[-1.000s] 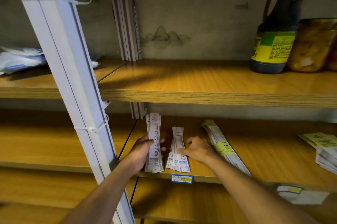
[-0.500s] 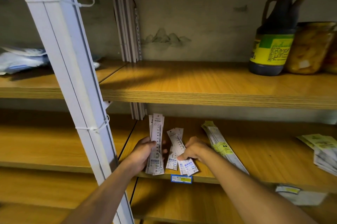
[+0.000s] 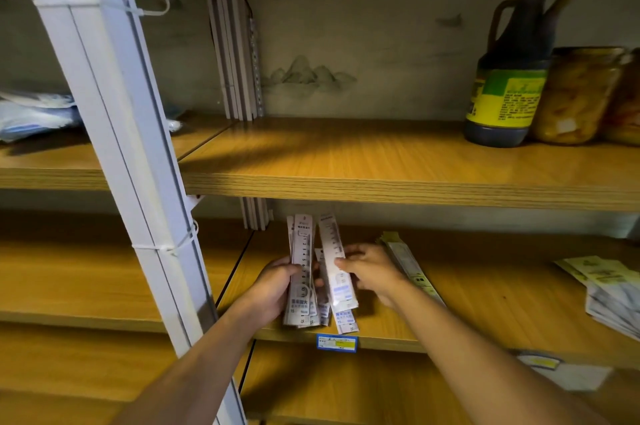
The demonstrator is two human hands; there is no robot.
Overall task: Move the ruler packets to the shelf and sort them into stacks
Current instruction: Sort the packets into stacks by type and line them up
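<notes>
Left hand [image 3: 273, 289] grips a stack of ruler packets [image 3: 300, 272], fingers curled round its left edge, holding it near upright on the wooden shelf [image 3: 485, 303]. Right hand [image 3: 372, 269] pinches a single ruler packet [image 3: 337, 262] between thumb and fingers, just right of the stack. Further loose packets [image 3: 343, 319] lie below both hands at the shelf's front edge. A long packet bundle [image 3: 405, 258] lies just beyond the right hand.

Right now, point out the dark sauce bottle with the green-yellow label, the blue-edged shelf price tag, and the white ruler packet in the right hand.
Dark sauce bottle [image 3: 506, 97]: head view, on its label.
Blue-edged price tag [image 3: 336, 343]: head view, tag centre.
White ruler packet [image 3: 336, 260]: head view, mid-length.
</notes>
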